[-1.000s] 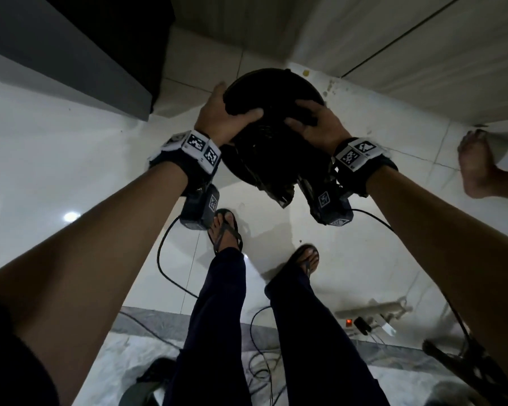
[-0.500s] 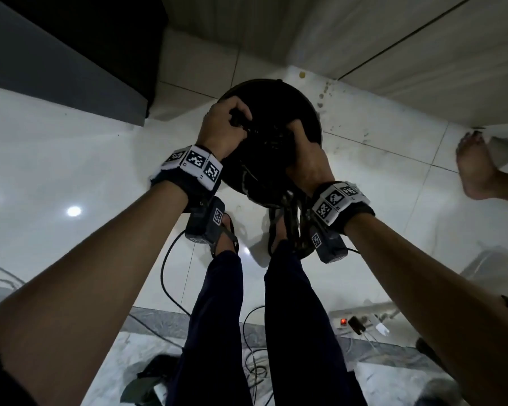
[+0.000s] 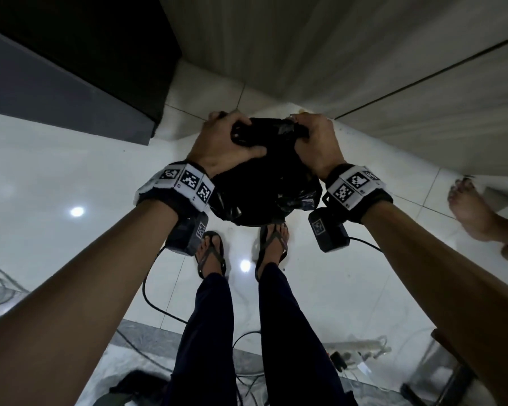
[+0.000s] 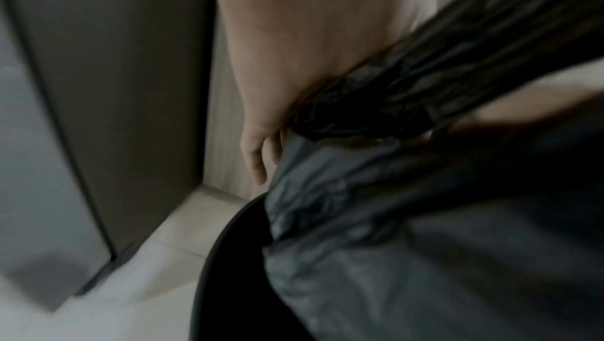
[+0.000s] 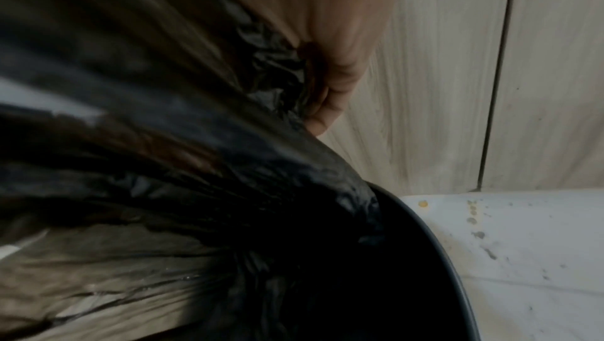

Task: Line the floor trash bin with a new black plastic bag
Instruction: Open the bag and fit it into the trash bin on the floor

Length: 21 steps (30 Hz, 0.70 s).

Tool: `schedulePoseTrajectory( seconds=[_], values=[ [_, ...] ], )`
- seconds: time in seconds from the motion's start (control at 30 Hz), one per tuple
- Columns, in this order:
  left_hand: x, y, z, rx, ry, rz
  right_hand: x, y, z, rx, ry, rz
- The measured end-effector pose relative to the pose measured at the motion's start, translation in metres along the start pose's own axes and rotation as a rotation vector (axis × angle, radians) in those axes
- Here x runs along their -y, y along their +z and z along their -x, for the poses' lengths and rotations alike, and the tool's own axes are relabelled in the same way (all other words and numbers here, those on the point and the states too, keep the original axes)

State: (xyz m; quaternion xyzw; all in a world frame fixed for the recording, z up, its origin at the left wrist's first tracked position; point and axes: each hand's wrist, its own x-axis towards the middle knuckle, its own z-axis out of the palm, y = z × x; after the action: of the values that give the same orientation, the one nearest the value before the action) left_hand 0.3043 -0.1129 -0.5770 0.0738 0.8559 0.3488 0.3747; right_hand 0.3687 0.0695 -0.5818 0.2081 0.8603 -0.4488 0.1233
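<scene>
A black plastic bag (image 3: 264, 183) hangs bunched between my two hands, above my feet. My left hand (image 3: 226, 142) grips its gathered top edge on the left, and my right hand (image 3: 314, 142) grips the top edge on the right. In the left wrist view the bag (image 4: 425, 217) drops from my curled fingers (image 4: 261, 155) over the dark round rim of the bin (image 4: 222, 256). In the right wrist view the bag (image 5: 196, 165) fans down from my fingers (image 5: 330, 103) into the bin, whose rim (image 5: 434, 243) curves below. In the head view the bag hides the bin.
A dark cabinet (image 3: 71, 83) stands at the left and pale wood-grain panels (image 3: 364, 54) rise behind. My sandalled feet (image 3: 241, 250) stand on white floor tiles. Another person's bare foot (image 3: 475, 212) is at the right. Cables and a power strip (image 3: 355, 350) lie near the bottom.
Both hands went from lying on the bin's top to gripping the bag, then lifted it up. The bag now covers the bin in the head view. The camera has moved closer.
</scene>
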Motion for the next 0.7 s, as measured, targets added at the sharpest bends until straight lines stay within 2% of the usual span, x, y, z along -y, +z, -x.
schedulePoseTrajectory(
  seconds=[0.1,0.2,0.33,0.43,0.53,0.63,0.7],
  values=[
    [0.002,0.006,0.001,0.032,0.100,-0.240,0.003,-0.004,0.000,0.015,-0.063,0.087],
    [0.008,0.005,-0.003,-0.071,0.209,-0.310,0.003,-0.009,0.004,0.039,-0.185,0.196],
    [0.014,-0.001,-0.014,-0.218,0.198,-0.094,-0.003,-0.010,0.005,0.061,-0.378,0.422],
    [0.011,-0.003,-0.023,-0.181,0.166,0.163,-0.009,-0.006,0.000,0.132,-0.449,0.525],
    [0.008,-0.008,-0.032,-0.096,0.108,0.272,-0.012,-0.007,-0.007,0.156,-0.388,0.451],
    [0.010,-0.008,-0.038,-0.040,0.086,0.143,-0.015,-0.004,-0.018,0.175,-0.224,0.299],
    [0.014,-0.006,-0.042,-0.010,0.064,0.007,-0.018,-0.001,-0.025,0.218,-0.145,0.327]
  ],
)
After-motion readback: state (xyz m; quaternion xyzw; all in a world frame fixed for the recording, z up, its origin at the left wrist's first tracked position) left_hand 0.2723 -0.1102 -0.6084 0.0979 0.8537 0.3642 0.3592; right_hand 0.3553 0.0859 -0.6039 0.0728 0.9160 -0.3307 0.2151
